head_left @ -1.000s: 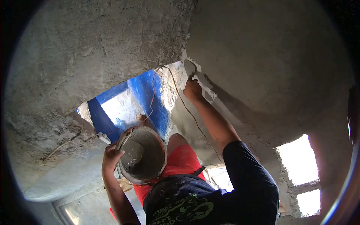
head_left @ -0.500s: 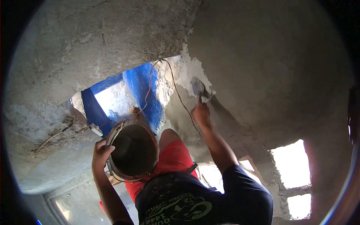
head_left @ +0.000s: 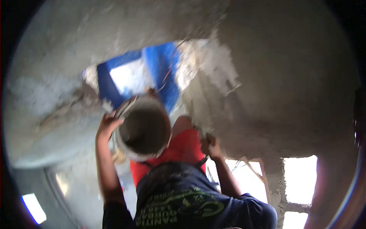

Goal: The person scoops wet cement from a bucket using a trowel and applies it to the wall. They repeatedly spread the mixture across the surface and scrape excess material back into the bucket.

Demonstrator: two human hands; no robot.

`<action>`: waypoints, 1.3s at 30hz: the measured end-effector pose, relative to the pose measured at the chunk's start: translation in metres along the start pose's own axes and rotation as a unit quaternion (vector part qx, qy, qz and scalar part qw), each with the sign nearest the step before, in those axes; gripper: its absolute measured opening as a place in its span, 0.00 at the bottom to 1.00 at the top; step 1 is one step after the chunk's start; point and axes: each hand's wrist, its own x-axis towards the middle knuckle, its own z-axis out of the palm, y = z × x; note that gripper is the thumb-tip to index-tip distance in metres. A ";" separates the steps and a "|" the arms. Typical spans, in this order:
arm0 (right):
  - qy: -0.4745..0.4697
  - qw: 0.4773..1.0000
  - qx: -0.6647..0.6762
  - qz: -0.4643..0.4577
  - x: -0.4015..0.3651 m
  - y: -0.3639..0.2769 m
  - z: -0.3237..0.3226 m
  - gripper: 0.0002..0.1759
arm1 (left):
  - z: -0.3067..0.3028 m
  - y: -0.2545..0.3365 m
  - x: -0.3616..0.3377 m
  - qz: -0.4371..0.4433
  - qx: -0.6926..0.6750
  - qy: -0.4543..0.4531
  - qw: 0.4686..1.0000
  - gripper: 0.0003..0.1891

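Down from the pale patch point(head_left: 220, 70) on the grey wall point(head_left: 289, 84), my right hand point(head_left: 214, 148) has come beside my red shorts point(head_left: 187, 147); blur keeps me from telling whether its fingers clamp anything. Ragged edges border the blue opening point(head_left: 167, 70), and bright gaps point(head_left: 299, 179) pierce the lower right. Plenty of bare wall spreads to my right. My left hand point(head_left: 107, 126) grips the rim of the bucket point(head_left: 157, 114) before my shorts, mouth toward my eyes, long axis running away from me.
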 end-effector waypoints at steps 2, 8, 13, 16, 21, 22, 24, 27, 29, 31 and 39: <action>-0.081 0.996 -0.026 -0.022 -0.008 -0.034 0.005 0.13 | 0.001 -0.002 0.001 0.036 0.027 -0.011 0.999 0.25; -0.119 0.884 -0.310 -0.328 0.016 -0.075 0.043 0.19 | 0.009 0.004 0.004 0.020 0.023 -0.059 0.998 0.16; -0.210 0.863 -0.376 -0.263 0.016 -0.101 0.107 0.15 | 0.008 0.004 -0.002 0.011 -0.001 -0.071 0.997 0.19; -0.248 0.858 -0.325 -0.310 0.025 -0.092 0.131 0.14 | 0.008 0.006 -0.011 0.021 -0.013 -0.058 0.998 0.20; -0.248 0.826 -0.379 -0.335 0.034 -0.090 0.156 0.11 | 0.004 0.001 -0.011 0.017 -0.003 -0.076 0.997 0.25; -0.248 0.828 -0.376 -0.334 0.036 -0.086 0.160 0.11 | 0.002 0.000 -0.009 0.005 -0.001 -0.078 0.997 0.28; -0.273 0.821 -0.330 -0.378 0.038 -0.075 0.167 0.10 | 0.006 0.004 -0.009 0.023 0.010 -0.082 0.996 0.27; -0.319 0.827 -0.290 -0.362 0.047 -0.068 0.162 0.11 | 0.007 0.005 -0.007 -0.001 0.004 -0.086 0.996 0.26; -0.340 0.825 -0.244 -0.381 0.060 -0.068 0.150 0.12 | 0.007 0.003 -0.005 -0.001 0.005 -0.080 0.997 0.26; -0.359 0.819 -0.199 -0.401 0.073 -0.071 0.136 0.12 | 0.009 0.004 -0.003 -0.001 0.010 -0.080 0.997 0.25; -0.536 0.840 -0.024 -0.078 0.078 -0.056 0.073 0.22 | 0.010 0.004 0.007 -0.007 0.001 -0.057 0.998 0.24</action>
